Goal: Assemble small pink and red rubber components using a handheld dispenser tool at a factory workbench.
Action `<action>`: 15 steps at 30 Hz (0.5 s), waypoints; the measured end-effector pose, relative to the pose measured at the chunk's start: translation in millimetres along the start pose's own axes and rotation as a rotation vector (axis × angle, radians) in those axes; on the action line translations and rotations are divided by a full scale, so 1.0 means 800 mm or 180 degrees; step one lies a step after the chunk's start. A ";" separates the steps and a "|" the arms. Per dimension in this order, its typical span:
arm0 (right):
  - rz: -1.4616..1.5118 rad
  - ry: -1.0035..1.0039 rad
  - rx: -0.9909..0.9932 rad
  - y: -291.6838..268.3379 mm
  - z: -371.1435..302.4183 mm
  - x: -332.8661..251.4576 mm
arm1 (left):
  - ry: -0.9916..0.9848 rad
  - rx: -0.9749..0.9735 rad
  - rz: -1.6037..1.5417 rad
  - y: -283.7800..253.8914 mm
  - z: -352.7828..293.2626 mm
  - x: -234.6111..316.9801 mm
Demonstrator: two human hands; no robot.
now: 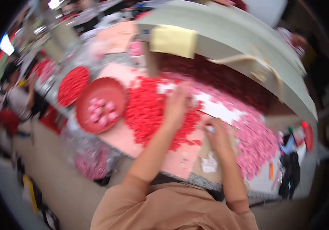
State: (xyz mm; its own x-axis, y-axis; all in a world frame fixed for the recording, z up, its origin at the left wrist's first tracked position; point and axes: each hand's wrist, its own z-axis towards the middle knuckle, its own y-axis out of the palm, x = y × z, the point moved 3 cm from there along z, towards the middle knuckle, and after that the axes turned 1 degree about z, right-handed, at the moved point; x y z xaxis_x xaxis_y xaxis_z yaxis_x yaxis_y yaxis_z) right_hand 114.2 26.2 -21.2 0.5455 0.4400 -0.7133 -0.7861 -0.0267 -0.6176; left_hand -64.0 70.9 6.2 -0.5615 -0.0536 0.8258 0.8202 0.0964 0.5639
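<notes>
A heap of small red pieces (147,115) covers a pink sheet (180,163) on the table in front of me. My left hand (176,103) reaches over the far right part of this heap, its fingers smeared by motion. Just right of the red heap, my right hand (219,134) is curled, with a small whitish spot at its fingertips that is too blurred to name. Beyond it lies a white strip (222,109). To the right spreads a heap of small pink pieces (254,143). A crumpled white scrap (209,164) rests below my right hand.
A red bowl (112,94) holding several pink balls stands left, beside a tray of red pieces (73,86). A pale overhanging shelf (226,38) curves above the far side. A plastic bag (91,163) hangs near the table's left edge. People work at far left.
</notes>
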 end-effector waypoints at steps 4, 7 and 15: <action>-0.0908 0.0220 0.0210 -0.018 -0.010 -0.005 | -0.0036 -0.0493 0.0151 0.032 0.007 -0.045; -0.0987 0.0270 0.0058 -0.023 -0.012 -0.006 | 0.0142 -0.0726 0.0255 0.041 0.002 -0.047; 0.0840 0.0447 0.0983 -0.043 -0.003 0.021 | -0.0335 -0.1525 0.0765 0.054 -0.023 -0.076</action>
State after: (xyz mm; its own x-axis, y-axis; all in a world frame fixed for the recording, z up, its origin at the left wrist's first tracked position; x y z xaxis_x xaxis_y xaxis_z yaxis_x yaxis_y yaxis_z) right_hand 151.0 32.4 -13.0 0.3314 0.3270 -0.8850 -0.9425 0.1574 -0.2948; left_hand 7.1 60.2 -19.4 -0.3398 0.0161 0.9404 0.8713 -0.3712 0.3212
